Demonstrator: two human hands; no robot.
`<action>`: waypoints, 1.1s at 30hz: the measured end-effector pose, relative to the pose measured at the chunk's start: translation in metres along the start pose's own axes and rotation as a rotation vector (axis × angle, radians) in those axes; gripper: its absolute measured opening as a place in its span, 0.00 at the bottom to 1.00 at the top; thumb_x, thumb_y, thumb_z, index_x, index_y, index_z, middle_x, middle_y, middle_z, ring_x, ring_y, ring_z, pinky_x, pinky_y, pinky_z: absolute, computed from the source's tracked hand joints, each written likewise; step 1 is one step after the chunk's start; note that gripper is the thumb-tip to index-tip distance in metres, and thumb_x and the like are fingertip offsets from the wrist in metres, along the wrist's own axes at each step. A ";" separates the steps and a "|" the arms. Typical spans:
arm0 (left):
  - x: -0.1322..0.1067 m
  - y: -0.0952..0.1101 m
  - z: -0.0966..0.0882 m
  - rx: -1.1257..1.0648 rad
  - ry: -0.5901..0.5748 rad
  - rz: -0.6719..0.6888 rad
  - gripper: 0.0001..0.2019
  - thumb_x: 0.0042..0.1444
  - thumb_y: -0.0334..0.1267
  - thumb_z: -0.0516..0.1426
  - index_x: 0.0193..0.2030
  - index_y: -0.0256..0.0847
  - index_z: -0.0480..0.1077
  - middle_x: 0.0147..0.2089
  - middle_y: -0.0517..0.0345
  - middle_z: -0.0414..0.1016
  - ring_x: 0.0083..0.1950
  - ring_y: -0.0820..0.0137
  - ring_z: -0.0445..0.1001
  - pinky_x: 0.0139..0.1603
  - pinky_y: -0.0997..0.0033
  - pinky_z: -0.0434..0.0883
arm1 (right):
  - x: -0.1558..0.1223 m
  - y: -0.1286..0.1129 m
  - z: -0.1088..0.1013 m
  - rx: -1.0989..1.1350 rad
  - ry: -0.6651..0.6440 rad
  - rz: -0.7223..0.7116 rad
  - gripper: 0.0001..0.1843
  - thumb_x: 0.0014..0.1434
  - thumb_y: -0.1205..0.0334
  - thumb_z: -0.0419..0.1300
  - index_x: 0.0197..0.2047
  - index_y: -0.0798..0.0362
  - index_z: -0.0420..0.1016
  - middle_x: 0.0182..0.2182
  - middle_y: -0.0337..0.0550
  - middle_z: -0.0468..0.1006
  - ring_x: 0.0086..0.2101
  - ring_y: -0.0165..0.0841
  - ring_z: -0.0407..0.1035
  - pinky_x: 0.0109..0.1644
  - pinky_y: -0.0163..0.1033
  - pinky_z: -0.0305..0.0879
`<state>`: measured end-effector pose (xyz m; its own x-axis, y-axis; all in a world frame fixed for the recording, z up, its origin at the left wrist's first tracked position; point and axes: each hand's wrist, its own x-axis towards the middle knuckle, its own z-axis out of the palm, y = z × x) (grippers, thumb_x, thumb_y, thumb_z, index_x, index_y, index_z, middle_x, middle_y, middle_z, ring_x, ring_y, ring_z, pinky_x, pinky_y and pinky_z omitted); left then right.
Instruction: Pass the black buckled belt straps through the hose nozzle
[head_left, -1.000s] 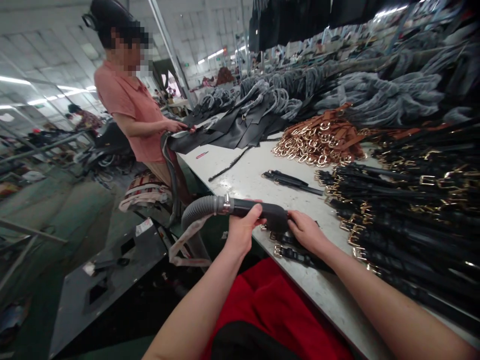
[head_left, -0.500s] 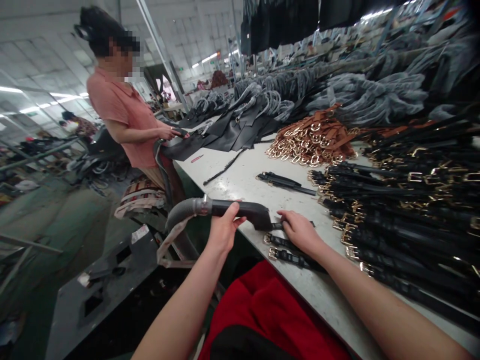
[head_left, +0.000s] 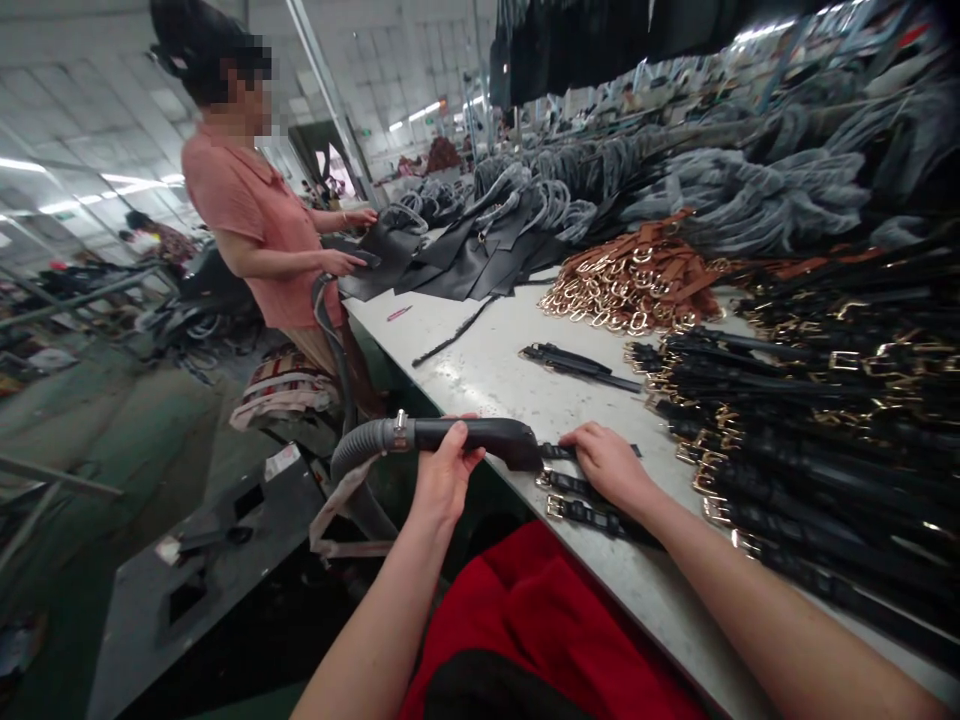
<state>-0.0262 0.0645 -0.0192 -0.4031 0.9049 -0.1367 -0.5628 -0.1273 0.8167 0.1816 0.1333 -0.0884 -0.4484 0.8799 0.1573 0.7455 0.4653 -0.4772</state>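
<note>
My left hand (head_left: 448, 462) is wrapped round the black nozzle (head_left: 491, 435) of a grey ribbed hose (head_left: 363, 443), with a metal clamp where the two join. The nozzle's mouth is at the end of a black buckle strap (head_left: 556, 452) lying on the table. My right hand (head_left: 609, 464) closes its fingers on this strap, whose far end shows past the hand. Two more black straps with gold buckles (head_left: 555, 506) lie side by side just below, partly under my right forearm. The buckle end of the held strap is hidden by the nozzle.
On the right of the white table (head_left: 480, 365) are piled black buckle straps (head_left: 780, 440). Brown straps with gold rings (head_left: 637, 280) and black leather pieces (head_left: 465, 260) lie behind. A co-worker (head_left: 240, 190) stands at the far left edge. A grey metal box (head_left: 210, 580) is below left.
The nozzle has tilted slightly, its hose end now lower, and its mouth stays by the strap. The co-worker's hands have moved apart over the leather. The view has shifted slightly.
</note>
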 end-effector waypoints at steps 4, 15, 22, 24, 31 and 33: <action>0.003 -0.003 0.007 -0.062 0.006 -0.036 0.15 0.41 0.37 0.66 0.36 0.39 0.68 0.38 0.56 0.76 0.35 0.72 0.74 0.29 0.77 0.71 | 0.000 0.000 0.000 -0.011 0.011 0.011 0.17 0.56 0.71 0.46 0.42 0.53 0.74 0.40 0.46 0.73 0.42 0.35 0.65 0.47 0.39 0.58; -0.004 0.046 -0.036 -0.096 0.144 0.000 0.14 0.42 0.35 0.65 0.37 0.40 0.68 0.39 0.56 0.78 0.38 0.71 0.76 0.27 0.80 0.72 | 0.004 0.008 -0.015 -0.078 0.044 0.067 0.15 0.57 0.68 0.46 0.39 0.54 0.73 0.38 0.45 0.75 0.41 0.36 0.67 0.47 0.40 0.60; -0.009 0.055 -0.053 -0.033 0.253 0.002 0.17 0.39 0.36 0.66 0.38 0.42 0.69 0.41 0.55 0.78 0.41 0.66 0.77 0.26 0.79 0.73 | 0.086 0.017 -0.028 -0.362 0.111 0.055 0.18 0.58 0.69 0.47 0.50 0.55 0.68 0.46 0.51 0.71 0.44 0.37 0.68 0.47 0.40 0.61; -0.007 0.058 -0.055 -0.033 0.270 -0.010 0.18 0.38 0.37 0.67 0.38 0.42 0.69 0.42 0.54 0.78 0.42 0.65 0.77 0.25 0.79 0.73 | 0.109 0.022 -0.025 -0.435 0.087 0.095 0.17 0.58 0.69 0.49 0.50 0.54 0.68 0.45 0.53 0.71 0.42 0.37 0.69 0.44 0.40 0.62; -0.008 0.057 -0.061 -0.037 0.289 -0.034 0.21 0.37 0.38 0.68 0.40 0.43 0.69 0.42 0.53 0.78 0.44 0.63 0.76 0.26 0.78 0.73 | 0.143 0.039 -0.024 -0.478 0.049 0.202 0.12 0.54 0.70 0.52 0.41 0.55 0.71 0.36 0.53 0.73 0.35 0.38 0.71 0.36 0.40 0.61; -0.011 0.057 -0.061 -0.040 0.276 -0.036 0.20 0.38 0.37 0.67 0.39 0.43 0.69 0.42 0.53 0.78 0.43 0.64 0.76 0.26 0.78 0.73 | 0.143 0.037 -0.028 -0.480 0.036 0.190 0.11 0.54 0.69 0.51 0.40 0.54 0.71 0.35 0.51 0.73 0.35 0.38 0.70 0.36 0.39 0.60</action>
<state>-0.0981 0.0220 -0.0053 -0.5607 0.7650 -0.3170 -0.6061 -0.1184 0.7865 0.1592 0.2790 -0.0595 -0.2720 0.9520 0.1402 0.9582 0.2814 -0.0514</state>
